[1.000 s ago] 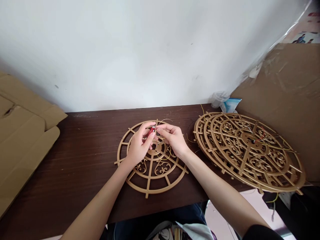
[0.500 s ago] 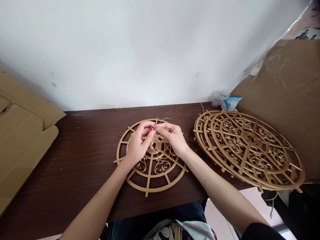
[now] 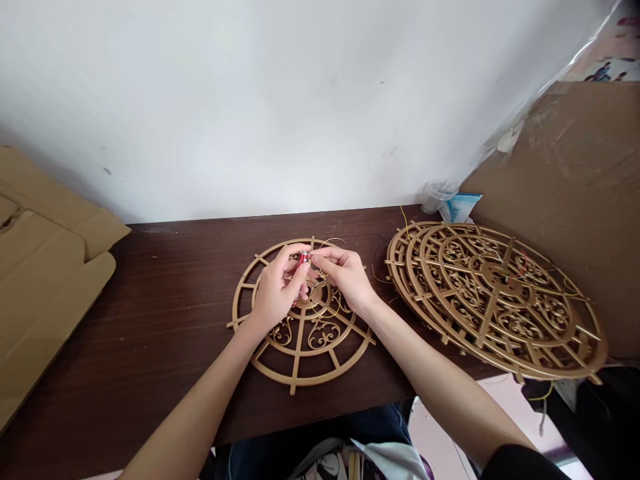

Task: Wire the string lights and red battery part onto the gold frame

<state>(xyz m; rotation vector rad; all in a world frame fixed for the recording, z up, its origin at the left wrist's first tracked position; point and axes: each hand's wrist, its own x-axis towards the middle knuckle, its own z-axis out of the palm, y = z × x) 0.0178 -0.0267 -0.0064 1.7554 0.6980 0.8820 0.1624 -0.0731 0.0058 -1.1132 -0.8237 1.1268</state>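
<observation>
My left hand point(image 3: 279, 283) is closed around a slim red cylinder with a silver end point(image 3: 303, 258). Its lower part shows below my fingers, but I cannot make out its exact kind. Close against it on the right, my right hand point(image 3: 346, 273) pinches with thumb and forefinger at a thin wire point(image 3: 311, 254) by the silver end. Both hands hover over a round gold openwork frame point(image 3: 295, 353) with spokes and scrolls, lying flat on the table. Thin loose wires come from around its hub, partly hidden by my hands.
Several similar gold frames point(image 3: 500, 293) are stacked on the right, overhanging the dark table point(image 3: 165, 313). Behind them stand a clear plastic cup point(image 3: 434, 196) and a blue-white packet point(image 3: 461, 207). Folded cardboard point(image 3: 45, 267) lies on the left. A white wall point(image 3: 260, 120) rises behind.
More of the red cylinder shows below my left fingers now. Both hands stay in almost the same place, and the view has shifted slightly.
</observation>
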